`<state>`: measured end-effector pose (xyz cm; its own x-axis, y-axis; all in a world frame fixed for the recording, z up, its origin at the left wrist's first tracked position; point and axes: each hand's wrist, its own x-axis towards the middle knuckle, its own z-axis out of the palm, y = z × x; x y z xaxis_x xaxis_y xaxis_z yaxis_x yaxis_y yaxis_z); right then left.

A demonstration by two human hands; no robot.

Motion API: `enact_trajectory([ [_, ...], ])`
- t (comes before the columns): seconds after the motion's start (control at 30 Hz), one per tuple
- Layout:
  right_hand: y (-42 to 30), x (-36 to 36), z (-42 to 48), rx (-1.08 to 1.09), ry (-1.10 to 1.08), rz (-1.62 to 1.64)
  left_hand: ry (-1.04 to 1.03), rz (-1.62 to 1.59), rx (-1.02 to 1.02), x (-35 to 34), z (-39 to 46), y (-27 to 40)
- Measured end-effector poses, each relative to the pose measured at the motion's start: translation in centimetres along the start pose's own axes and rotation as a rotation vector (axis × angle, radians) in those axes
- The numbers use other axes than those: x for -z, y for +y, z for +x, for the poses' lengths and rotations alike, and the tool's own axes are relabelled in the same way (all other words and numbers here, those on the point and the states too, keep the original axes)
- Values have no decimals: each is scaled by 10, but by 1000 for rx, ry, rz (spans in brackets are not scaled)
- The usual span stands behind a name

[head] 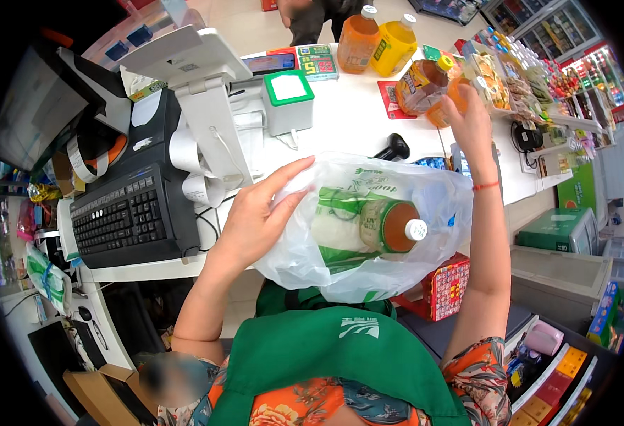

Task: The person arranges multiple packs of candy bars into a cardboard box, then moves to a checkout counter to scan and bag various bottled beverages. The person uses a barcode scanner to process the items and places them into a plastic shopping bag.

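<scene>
My left hand [261, 213] pinches the left rim of a white translucent plastic bag [290, 261] at the counter's front edge. Inside the bag lie a bottle of amber drink [399, 226] with a white cap and a green-and-white package [338, 223]. My right hand [466, 114] reaches to the far right, its fingers at the white cap of an orange drink bottle [439, 114]; whether they grip it is hard to tell. Touching that bottle is a dark tea-coloured bottle [421, 88] with a yellow cap. Farther back stand an orange bottle [357, 45] and a yellow bottle [394, 48].
A black handheld scanner [394, 146] lies behind the bag. A green-and-white box device [288, 104], a white display stand [218, 122] and a black keyboard [123, 218] are on the left. Packaged snacks [493, 85] line the right side. Across the counter stands a person [317, 18].
</scene>
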<state>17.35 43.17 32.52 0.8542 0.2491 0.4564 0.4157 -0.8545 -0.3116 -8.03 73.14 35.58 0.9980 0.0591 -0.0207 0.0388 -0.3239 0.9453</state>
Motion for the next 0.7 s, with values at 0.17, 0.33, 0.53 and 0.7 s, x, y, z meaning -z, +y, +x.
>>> enact_trajectory([
  [0.17, 37, -50, 44, -119, -37, 1, 16, 1, 125, -7, 15, -1],
  [0.33, 56, -70, 73, -232, -227, -1, 76, -37, 154, -14, 27, 1],
  [0.53, 41, -69, 75, -260, -120, 73, 51, 3, 152, -12, 32, -1],
  [0.7, 32, -59, 49, -251, -74, 95, 59, 45, 186, -6, 29, 1],
])
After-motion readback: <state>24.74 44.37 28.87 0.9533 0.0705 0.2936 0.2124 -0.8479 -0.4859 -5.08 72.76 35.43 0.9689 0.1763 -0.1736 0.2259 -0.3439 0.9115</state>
